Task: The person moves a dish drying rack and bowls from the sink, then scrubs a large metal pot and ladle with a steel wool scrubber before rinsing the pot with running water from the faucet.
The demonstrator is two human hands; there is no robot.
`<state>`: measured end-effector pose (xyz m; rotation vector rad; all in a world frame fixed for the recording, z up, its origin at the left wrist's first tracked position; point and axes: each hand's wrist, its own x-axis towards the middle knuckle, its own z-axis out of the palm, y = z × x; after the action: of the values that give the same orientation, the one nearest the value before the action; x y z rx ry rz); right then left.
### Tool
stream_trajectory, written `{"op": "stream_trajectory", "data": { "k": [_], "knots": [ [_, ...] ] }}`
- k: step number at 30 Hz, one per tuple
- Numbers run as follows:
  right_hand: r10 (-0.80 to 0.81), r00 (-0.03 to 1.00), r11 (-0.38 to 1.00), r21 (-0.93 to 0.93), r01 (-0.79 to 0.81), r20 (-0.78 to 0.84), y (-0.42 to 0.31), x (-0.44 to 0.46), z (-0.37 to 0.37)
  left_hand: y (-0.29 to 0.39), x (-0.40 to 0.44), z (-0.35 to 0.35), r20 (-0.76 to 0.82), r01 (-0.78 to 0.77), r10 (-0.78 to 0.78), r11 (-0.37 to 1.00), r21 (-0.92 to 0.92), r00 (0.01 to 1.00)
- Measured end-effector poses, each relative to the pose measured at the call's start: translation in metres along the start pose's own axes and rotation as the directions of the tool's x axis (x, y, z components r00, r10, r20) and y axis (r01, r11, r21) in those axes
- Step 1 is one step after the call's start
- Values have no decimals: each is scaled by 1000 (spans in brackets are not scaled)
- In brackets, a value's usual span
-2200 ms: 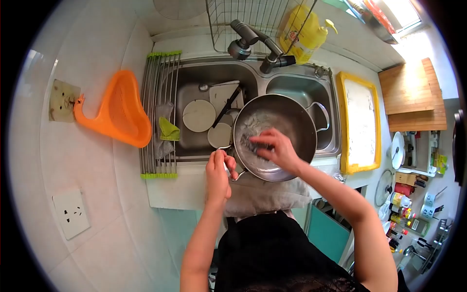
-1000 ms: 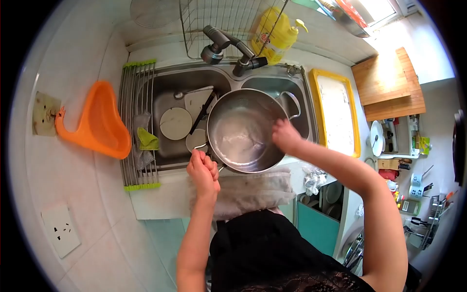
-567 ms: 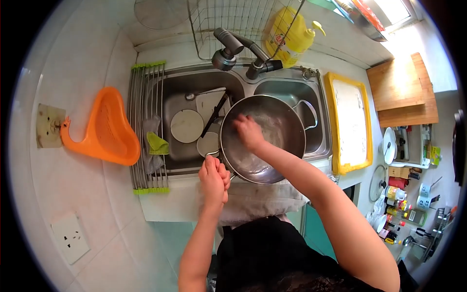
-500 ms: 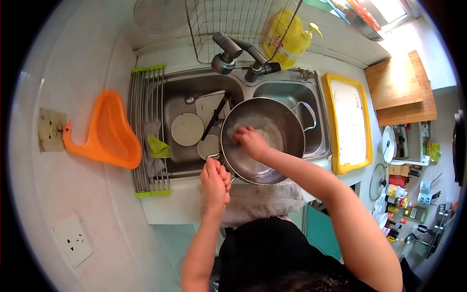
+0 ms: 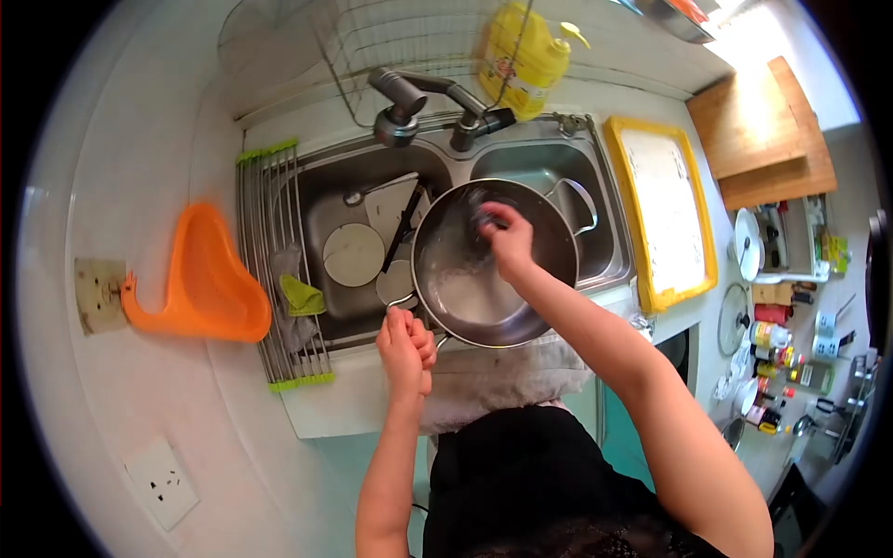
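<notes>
A large two-handled metal pot (image 5: 484, 302) is held over the sink, tilted so I see into its wet, sudsy inside. My left hand (image 5: 405, 353) is closed around its near-left wire handle (image 5: 402, 300). Inside the pot, against the far wall, my right hand (image 5: 507, 237) has its fingers bent round a dark grey scrubber (image 5: 484, 216), which motion blurs. The second handle (image 5: 581, 205) sticks out at the far right, untouched. Left of the pot, in the larger basin, lie a round pale plate (image 5: 353, 255), a ladle (image 5: 354, 198) and a black-handled utensil (image 5: 406, 228).
A faucet (image 5: 398, 121) stands behind the pot beside a yellow detergent bottle (image 5: 526, 65). To the left are a roll-up rack (image 5: 279, 186) with a green cloth (image 5: 302, 296) and an orange strainer basket (image 5: 214, 288). A yellow-rimmed tray (image 5: 662, 209) lies on the right.
My right hand has swept from the pot's left side to its far wall. My left hand keeps its hold on the handle. The view has turned slightly.
</notes>
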<state>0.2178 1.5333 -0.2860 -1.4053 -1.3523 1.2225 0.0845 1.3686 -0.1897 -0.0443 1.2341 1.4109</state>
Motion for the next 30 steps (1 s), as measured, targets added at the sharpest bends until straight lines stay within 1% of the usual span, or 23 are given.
{"op": "stream_trajectory", "data": {
  "k": [1, 2, 4, 5, 6, 7, 8, 9, 10, 11, 12, 14, 16, 17, 18, 19, 21, 22, 23, 25, 28, 29, 30],
  "knots": [
    [308, 922, 859, 486, -163, -234, 0, 3, -4, 1, 0, 0, 15, 9, -9, 1000, 15, 1000],
    [397, 837, 856, 480, -191, -376, 1, 15, -10, 2, -1, 1, 3, 15, -15, 999, 31, 1000],
    [382, 816, 880, 442, -176, -435, -1, 22, 7, 3, 0, 2, -4, 34, -34, 997, 69, 999],
    [372, 869, 880, 422, -217, -328, -11, 20, 19, 4, 1, 6, 3, 45, -45, 995, 94, 999],
    [224, 966, 910, 381, -162, -125, -8, 17, 34, 7, 1, 9, -22, 58, -56, 990, 125, 998],
    [66, 995, 942, 323, -87, 76, -12, 5, 44, 8, 0, 10, -54, 76, -68, 985, 157, 996],
    [-88, 957, 966, 257, 15, 277, -7, -6, 51, 8, 3, 7, -41, 60, -54, 985, 161, 998],
    [-190, 835, 969, 234, 76, 517, -4, -19, 52, 9, 6, 4, -39, 70, -64, 981, 180, 997],
    [-190, 653, 961, 2, 278, 733, -6, -32, 43, 9, 8, 0, -35, 48, -43, 986, 162, 998],
    [-196, 530, 951, 28, 308, 825, -3, -43, 35, 9, 8, -3, -34, 26, -22, 990, 142, 999],
    [-58, 298, 923, -62, 380, 953, -6, -43, 25, 8, 7, -3, -50, 12, -5, 990, 142, 999],
    [110, 11, 783, -94, 615, 994, -9, -38, 2, 6, 9, -4, -50, 2, 5, 991, 131, 999],
    [37, 362, 670, -292, 682, 931, -6, -1, -35, 6, 9, -11, -84, -1, 10, 994, 108, 996],
    [113, 640, 574, -576, 582, 760, -20, 6, -36, 7, 11, -10, -59, 13, -6, 993, 116, 998],
    [-8, 829, 500, -715, 488, 560, -10, 10, -25, 9, 14, -8, -34, 22, -18, 992, 125, 999],
    [-14, 816, 502, -701, 506, 578, -3, 14, -10, 10, 17, -3, -43, 48, -43, 992, 121, 998],
    [-231, 853, 380, -763, 523, 469, 11, 17, 24, 9, 22, 13, -48, 28, -22, 991, 133, 999],
    [-293, 807, 443, -675, 590, 513, 9, 14, 37, 8, 28, 19, -74, -6, 18, 988, 157, 997],
    [-177, 717, 547, -539, 641, 674, 7, 10, 42, 10, 36, 16, -50, -20, 28, 988, 154, 998],
    [-154, 648, 838, -249, 486, 746, -9, 3, 29, 18, 45, 14, -20, -6, 9, 993, 118, 1000],
    [-189, 878, 901, -277, 334, 440, -50, 2, -7, 30, 59, 5, 28, -14, 11, 995, 97, 1000],
    [-207, 928, 907, -294, 301, 311, -63, 6, -13, 33, 64, 3, 15, -22, 21, 997, 79, 1000],
    [-324, 927, 866, -335, 371, 189, -70, 16, -12, 35, 68, 2, -7, -41, 42, 993, 113, 999]
  ]
}}
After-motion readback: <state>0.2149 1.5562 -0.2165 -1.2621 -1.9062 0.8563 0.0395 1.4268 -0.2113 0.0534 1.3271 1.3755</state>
